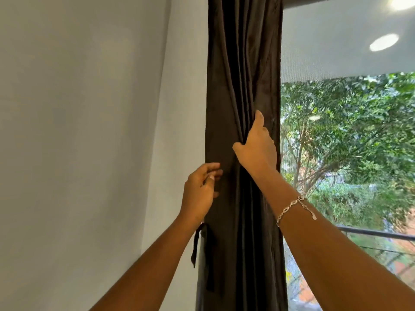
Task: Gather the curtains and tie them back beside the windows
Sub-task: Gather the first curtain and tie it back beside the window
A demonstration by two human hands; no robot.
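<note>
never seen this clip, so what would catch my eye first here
The dark curtain bunched into a column at centre, between the pale wall on the left and the window full of green trees on the right. The right hand grips its folds, a bracelet on that wrist; the left hand touches the curtain's left edge, above a dangling tie strap.

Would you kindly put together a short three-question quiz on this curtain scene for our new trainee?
1. True or false: the right hand grips the curtain folds.
2. Which wrist wears the bracelet? A) left B) right
3. Fill in: the tie strap hangs loose on the curtain's ____ edge, below the left hand.

Key: 1 true; 2 B; 3 wall-side (left in the picture).
</note>
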